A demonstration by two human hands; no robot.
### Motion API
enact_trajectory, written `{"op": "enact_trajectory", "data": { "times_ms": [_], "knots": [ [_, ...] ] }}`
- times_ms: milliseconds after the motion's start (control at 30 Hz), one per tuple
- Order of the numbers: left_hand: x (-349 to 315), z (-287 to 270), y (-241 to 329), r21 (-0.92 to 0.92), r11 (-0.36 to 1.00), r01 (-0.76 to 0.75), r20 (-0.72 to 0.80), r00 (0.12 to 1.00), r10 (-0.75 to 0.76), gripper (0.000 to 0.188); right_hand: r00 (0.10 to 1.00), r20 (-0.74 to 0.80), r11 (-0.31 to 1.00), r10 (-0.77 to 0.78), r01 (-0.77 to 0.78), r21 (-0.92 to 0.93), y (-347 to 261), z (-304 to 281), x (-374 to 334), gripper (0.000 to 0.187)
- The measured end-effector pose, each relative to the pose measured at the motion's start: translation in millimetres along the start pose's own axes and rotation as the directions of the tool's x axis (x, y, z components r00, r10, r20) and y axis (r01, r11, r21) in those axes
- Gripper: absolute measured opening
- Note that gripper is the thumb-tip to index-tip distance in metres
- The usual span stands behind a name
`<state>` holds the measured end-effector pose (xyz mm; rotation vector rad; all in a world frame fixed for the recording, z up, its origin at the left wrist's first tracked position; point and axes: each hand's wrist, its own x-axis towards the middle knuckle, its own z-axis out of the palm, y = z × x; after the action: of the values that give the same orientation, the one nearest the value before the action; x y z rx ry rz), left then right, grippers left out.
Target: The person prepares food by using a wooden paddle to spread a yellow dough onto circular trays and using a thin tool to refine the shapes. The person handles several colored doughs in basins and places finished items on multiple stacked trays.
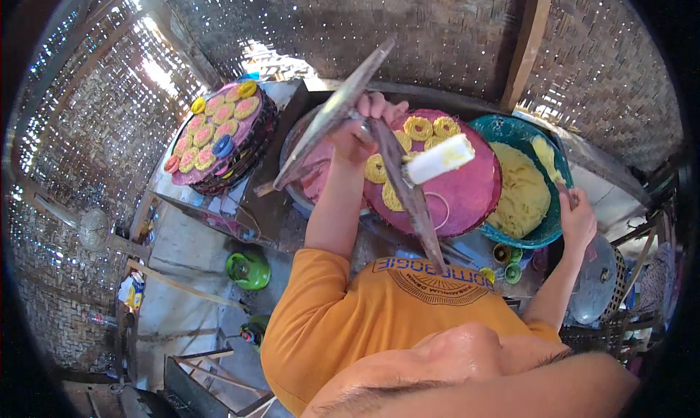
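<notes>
My left hand is closed on a wooden press, two long bars with a white tube between them, tilted over a round pink tray. Yellow dough smears the tube's end. Several yellow dough rings lie on the tray, partly hidden by the press. In my right hand, fingers wrapped round its handle, is a spatula with a lump of dough on its end. It is at the right rim of a teal basin, which holds a large mass of yellow dough.
At the left, a pink-topped round stack bears several dough rounds and coloured lids. A green gas cylinder stands below. Small green containers sit before the basin, and a rounded metal vessel is at the right. Woven walls enclose the bench.
</notes>
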<state>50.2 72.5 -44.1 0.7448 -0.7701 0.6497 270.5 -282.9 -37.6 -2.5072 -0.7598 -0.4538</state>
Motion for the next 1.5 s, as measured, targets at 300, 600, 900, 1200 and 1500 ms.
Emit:
{"op": "enact_trajectory", "data": {
  "times_ms": [300,600,900,1200,1500],
  "knots": [
    [24.7,28.3,-45.6,0.033,0.990,-0.136,0.122,0.984,0.131,0.023,0.394,0.354,-0.308,-0.848,-0.910,0.276,-166.9,32.3,-70.8,0.087],
    [-37.7,23.1,5.6,0.972,0.234,-0.007,0.093,0.929,-0.358,0.058,0.593,0.328,-0.161,-0.736,-0.624,0.765,-135.6,30.1,-34.8,0.072],
    [-40.4,46.4,2.9,0.919,-0.393,-0.033,-0.041,0.983,-0.179,0.050,0.744,0.100,0.390,-0.661,0.226,0.893,-161.7,11.8,-29.1,0.088],
    [-70.6,10.7,-32.9,0.919,-0.391,0.056,-0.201,0.919,-0.340,0.060,0.565,-0.078,0.456,-0.821,0.732,0.506,-166.5,29.7,-52.2,0.074],
    [-83.4,-1.3,-52.0,0.962,-0.135,0.239,-0.264,0.941,-0.213,0.053,0.635,0.266,0.466,-0.725,0.169,0.869,-148.7,67.0,-37.7,0.094]
  ]
}}
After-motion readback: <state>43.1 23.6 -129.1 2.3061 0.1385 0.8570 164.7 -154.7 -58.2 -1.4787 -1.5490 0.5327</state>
